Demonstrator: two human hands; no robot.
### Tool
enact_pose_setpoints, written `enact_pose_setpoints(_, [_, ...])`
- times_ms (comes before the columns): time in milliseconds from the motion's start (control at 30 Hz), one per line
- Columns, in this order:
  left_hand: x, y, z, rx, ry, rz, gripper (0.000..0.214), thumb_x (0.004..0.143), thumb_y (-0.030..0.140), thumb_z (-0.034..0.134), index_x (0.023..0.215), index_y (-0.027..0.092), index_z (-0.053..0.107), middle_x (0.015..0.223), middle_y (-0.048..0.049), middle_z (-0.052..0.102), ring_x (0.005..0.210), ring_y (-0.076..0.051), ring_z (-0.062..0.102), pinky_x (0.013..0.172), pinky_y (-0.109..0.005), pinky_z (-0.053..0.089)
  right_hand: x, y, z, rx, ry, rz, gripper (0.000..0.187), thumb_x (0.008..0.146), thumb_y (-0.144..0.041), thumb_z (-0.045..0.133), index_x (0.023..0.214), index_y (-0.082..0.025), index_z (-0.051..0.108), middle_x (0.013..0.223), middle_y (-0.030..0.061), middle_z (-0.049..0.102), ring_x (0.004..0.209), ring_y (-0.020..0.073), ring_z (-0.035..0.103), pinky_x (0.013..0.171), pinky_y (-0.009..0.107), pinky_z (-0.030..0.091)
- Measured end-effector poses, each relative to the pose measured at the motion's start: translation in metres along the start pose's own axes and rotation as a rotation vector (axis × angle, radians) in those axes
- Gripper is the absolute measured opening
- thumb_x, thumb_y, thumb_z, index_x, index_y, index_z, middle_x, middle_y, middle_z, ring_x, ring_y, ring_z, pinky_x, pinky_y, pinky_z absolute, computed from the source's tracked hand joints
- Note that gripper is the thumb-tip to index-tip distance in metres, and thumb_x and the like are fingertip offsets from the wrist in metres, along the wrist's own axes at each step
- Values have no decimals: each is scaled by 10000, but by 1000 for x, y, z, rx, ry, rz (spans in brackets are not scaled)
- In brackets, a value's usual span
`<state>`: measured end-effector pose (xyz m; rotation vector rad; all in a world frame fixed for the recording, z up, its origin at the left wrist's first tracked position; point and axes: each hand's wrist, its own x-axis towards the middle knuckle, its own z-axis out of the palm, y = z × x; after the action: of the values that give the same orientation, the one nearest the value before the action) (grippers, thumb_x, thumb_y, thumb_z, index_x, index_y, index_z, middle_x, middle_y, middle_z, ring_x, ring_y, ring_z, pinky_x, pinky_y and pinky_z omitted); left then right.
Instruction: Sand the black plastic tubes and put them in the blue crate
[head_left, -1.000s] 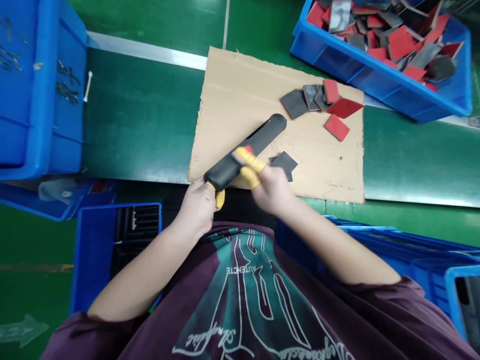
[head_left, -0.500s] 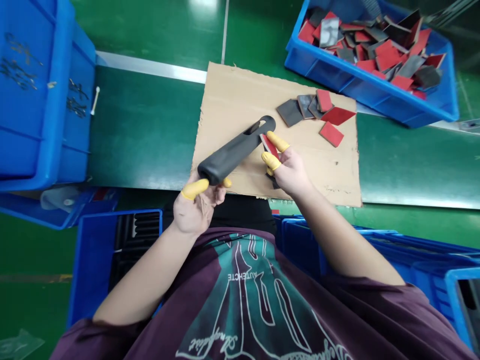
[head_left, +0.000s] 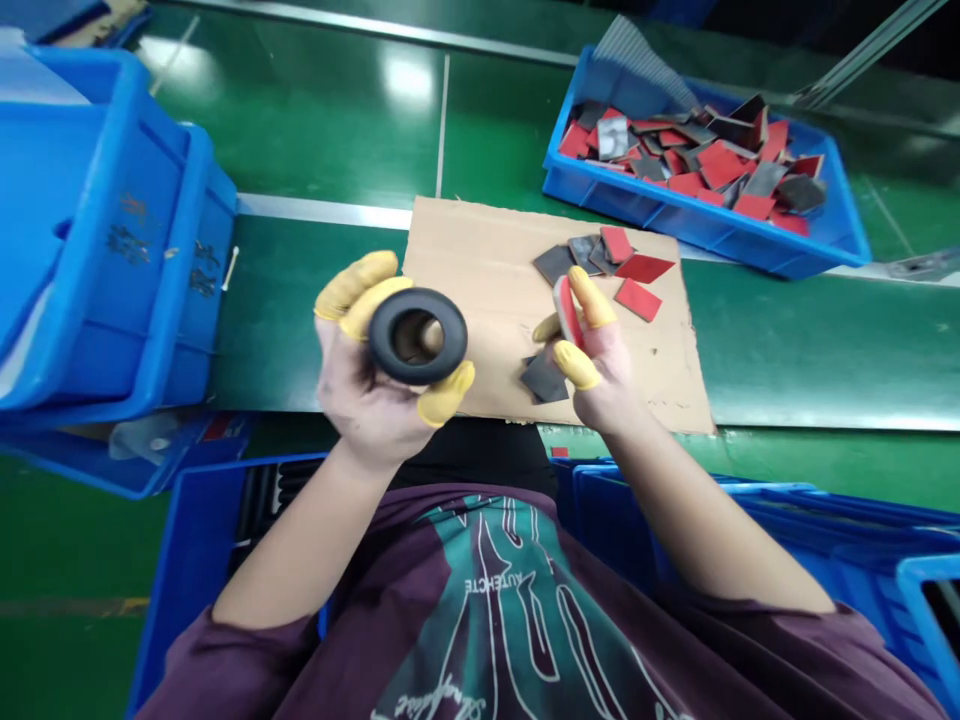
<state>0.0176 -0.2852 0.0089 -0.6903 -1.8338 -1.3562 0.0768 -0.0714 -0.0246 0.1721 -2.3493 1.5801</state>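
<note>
Holding the hands apart, the left hand grips a black rubber handle end-on, the right hand pinches a red sanding pad between yellow finger cots (cardboard sheet just beyond), with a blue crate upper right.

A cardboard sheet lies on the conveyor belt, sanding pads on it, one crate behind, another crate left.

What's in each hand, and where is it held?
The left hand grips a black rubber handle around its barrel; the right hand pinches a red-and-grey pad between fingertips.
</note>
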Motion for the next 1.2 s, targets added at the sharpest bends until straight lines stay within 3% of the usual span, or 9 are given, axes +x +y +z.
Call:
enact_pose_setpoints(67, [14,14,-10,24,-37,46,518,870,627,606,1236,269,528,1211,-64,692,1158,-249,670,1090,-525,505,-2,-23,-2,-33,29,-58,719,946,-644,451,1580,-365,259,1434,91,586,1034,267,694,806,479,629])
enact_pose_setpoints(233, [21,31,-25,233,-338,133,461,857,429,721,1242,233,559,1127,-61,765,1008,-232,739,1185,-534,407,-1,-72,9,-175,-35,-237,722,965,-640,377,1611,-388,177,1632,42,377,1338,342,544,1070,593,507])
enact_pose_setpoints(400, [5,20,-24,292,-421,133,478,904,512,610,1281,217,605,1118,-72,773,969,-233,739,1179,-488,384,5,-78,20,-318,-119,-456,645,1010,-549,317,1605,-313,241,1620,92,359,1537,346,296,1197,615,366])
enact_pose_setpoints(500, [-3,14,-20,322,-484,118,443,943,501,509,1243,198,630,1074,-82,778,945,-227,736,1172,-473,385,8,-69,25,-376,-60,-465,645,965,-546,498,1541,-286,369,1508,147,475,1438,343,440,1148,590,438])
enact_pose_setpoints(633, [-10,10,-16,320,-524,139,411,923,430,511,1237,188,619,1058,-87,777,954,-230,732,1175,-474,384,8,-55,32,-336,60,-495,582,937,-493,607,1456,-282,448,1222,123,649,1139,286,638,1000,519,558])
enact_pose_setpoints(767, [-17,3,-17,483,-569,41,496,846,386,607,1276,142,585,1067,-141,763,967,-297,722,1122,-565,420,5,-42,34,-215,111,-410,592,918,-464,652,1439,-268,452,1167,113,658,1038,262,660,923,476,595])
enact_pose_setpoints(867, [-19,0,-18,621,-709,-48,458,760,267,645,1204,153,623,983,-133,755,947,-332,713,1106,-625,414,2,-36,34,-206,111,-396,607,902,-455,676,1442,-282,459,1167,114,645,1048,268,660,911,474,600])
enact_pose_setpoints(1000, [-13,3,-20,686,-804,-53,346,695,163,599,1036,184,659,865,-95,724,895,-312,709,1057,-550,477,1,-38,30,-319,23,-508,562,889,-438,698,1406,-300,525,1161,111,626,1066,274,660,900,477,603])
enact_pose_setpoints(1200, [2,12,-30,693,-867,80,137,768,234,560,874,217,646,720,-53,679,782,-284,698,960,-492,511,11,-47,16,-386,-245,-512,424,904,-472,679,1275,-271,638,1216,118,651,1082,257,689,876,426,612])
